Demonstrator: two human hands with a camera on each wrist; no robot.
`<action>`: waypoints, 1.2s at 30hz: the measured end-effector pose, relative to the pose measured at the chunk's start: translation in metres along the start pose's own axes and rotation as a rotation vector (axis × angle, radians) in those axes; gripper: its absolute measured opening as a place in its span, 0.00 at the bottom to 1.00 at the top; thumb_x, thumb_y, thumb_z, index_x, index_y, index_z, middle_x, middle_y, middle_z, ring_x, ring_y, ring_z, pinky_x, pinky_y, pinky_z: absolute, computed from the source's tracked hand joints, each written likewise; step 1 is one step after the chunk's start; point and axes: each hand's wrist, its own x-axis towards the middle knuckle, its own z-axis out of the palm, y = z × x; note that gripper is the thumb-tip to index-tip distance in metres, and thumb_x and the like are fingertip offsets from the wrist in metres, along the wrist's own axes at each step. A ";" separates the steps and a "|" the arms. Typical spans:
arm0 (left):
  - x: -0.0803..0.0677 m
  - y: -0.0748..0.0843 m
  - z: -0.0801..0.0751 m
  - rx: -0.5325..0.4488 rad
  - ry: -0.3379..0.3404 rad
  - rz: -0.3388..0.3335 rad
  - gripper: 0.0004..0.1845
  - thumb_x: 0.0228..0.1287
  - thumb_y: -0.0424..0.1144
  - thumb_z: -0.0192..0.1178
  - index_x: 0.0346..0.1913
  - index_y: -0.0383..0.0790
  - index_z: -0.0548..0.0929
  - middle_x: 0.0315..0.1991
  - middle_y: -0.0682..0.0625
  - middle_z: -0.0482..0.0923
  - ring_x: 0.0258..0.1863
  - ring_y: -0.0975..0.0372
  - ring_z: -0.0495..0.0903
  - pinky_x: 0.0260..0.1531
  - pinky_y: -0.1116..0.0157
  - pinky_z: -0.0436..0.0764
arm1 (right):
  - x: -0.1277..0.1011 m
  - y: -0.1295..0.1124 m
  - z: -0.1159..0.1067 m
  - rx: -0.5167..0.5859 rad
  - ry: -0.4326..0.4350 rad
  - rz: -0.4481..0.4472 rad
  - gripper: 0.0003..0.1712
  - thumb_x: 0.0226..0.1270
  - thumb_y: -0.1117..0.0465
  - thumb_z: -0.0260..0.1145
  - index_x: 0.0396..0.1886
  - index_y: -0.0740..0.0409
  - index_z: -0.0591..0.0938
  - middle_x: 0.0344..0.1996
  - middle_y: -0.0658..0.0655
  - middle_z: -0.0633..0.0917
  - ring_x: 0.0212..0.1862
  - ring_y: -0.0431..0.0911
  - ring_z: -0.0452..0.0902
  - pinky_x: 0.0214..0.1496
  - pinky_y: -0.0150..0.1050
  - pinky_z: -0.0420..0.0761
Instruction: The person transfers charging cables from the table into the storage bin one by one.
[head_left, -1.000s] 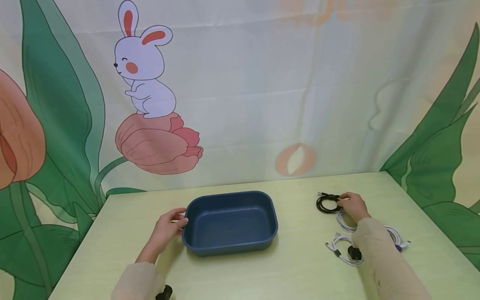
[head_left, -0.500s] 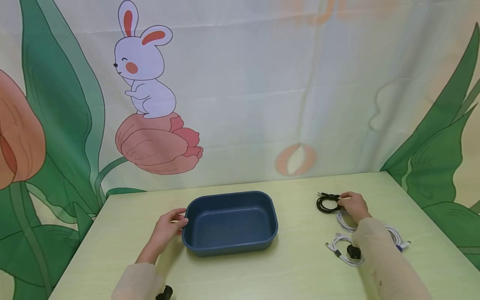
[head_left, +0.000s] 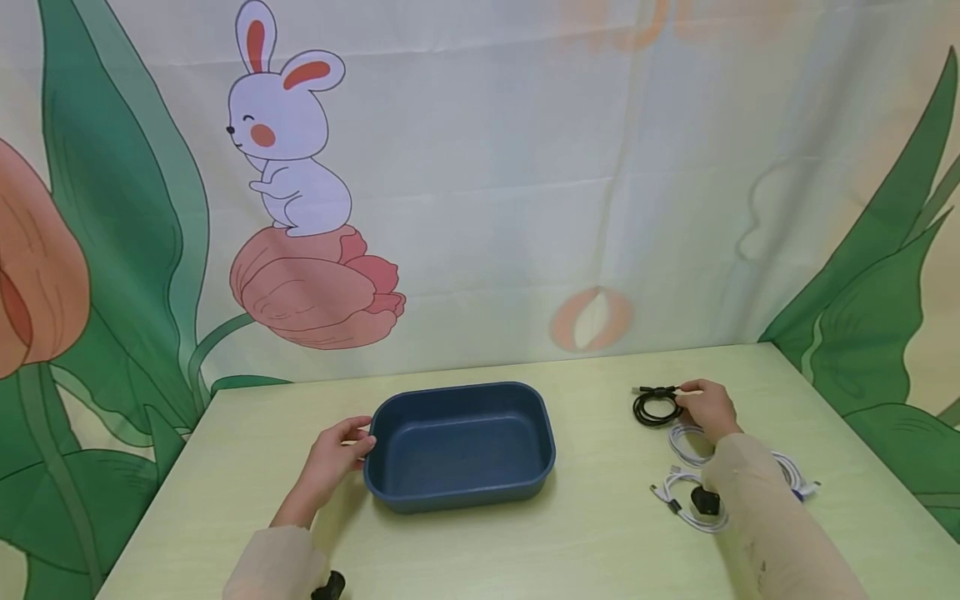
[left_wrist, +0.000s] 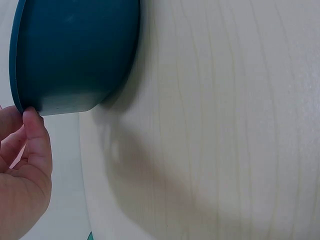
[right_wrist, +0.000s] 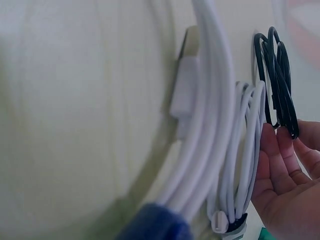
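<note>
A dark blue plastic basin (head_left: 461, 454) stands on the table, its inside bare. My left hand (head_left: 333, 462) pinches its left rim between thumb and fingers; the left wrist view shows the fingertips at the rim of the basin (left_wrist: 75, 55). At the right, my right hand (head_left: 708, 410) pinches the edge of a coiled black cable (head_left: 654, 408). In the right wrist view the black cable (right_wrist: 277, 80) stands tilted up at the fingertips. A coiled white cable (head_left: 686, 446) lies just below that hand, partly hidden by the sleeve.
Another white cable (head_left: 693, 525) with a black tie lies nearer the front. A further white cable (head_left: 791, 475) with a blue strap sits right of the forearm; it looms large in the right wrist view. A printed curtain (head_left: 480, 208) hangs behind the table (head_left: 540, 550).
The right hand has risen very slightly, and the black cable's plug end has shifted a little left. The white cable under it has also slid slightly left. The left hand and basin stay put.
</note>
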 end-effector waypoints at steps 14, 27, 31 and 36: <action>0.002 -0.001 0.000 0.026 0.002 -0.018 0.21 0.62 0.33 0.51 0.58 0.32 0.67 0.43 0.40 0.70 0.32 0.62 0.72 0.32 0.69 0.78 | 0.003 0.001 -0.001 0.175 -0.005 0.075 0.22 0.59 0.66 0.56 0.53 0.69 0.69 0.32 0.57 0.77 0.23 0.39 0.74 0.25 0.33 0.75; 0.002 -0.001 0.000 0.019 0.000 -0.012 0.21 0.62 0.33 0.51 0.58 0.31 0.67 0.42 0.39 0.70 0.32 0.62 0.72 0.31 0.69 0.77 | -0.003 -0.007 -0.003 0.337 -0.011 0.154 0.25 0.60 0.69 0.52 0.59 0.68 0.64 0.33 0.53 0.74 0.25 0.38 0.72 0.31 0.31 0.76; 0.002 -0.002 0.000 0.009 0.001 -0.006 0.21 0.62 0.32 0.51 0.57 0.31 0.67 0.42 0.39 0.70 0.31 0.63 0.73 0.31 0.69 0.77 | -0.003 -0.007 -0.003 0.370 -0.003 0.168 0.25 0.60 0.69 0.52 0.59 0.67 0.64 0.31 0.52 0.74 0.24 0.37 0.73 0.32 0.33 0.76; 0.001 0.000 0.001 0.006 0.005 -0.007 0.20 0.61 0.32 0.51 0.57 0.30 0.67 0.42 0.39 0.70 0.31 0.63 0.73 0.31 0.70 0.77 | -0.004 -0.009 -0.004 0.456 -0.023 0.198 0.27 0.60 0.68 0.53 0.61 0.67 0.62 0.22 0.43 0.76 0.23 0.36 0.74 0.33 0.34 0.77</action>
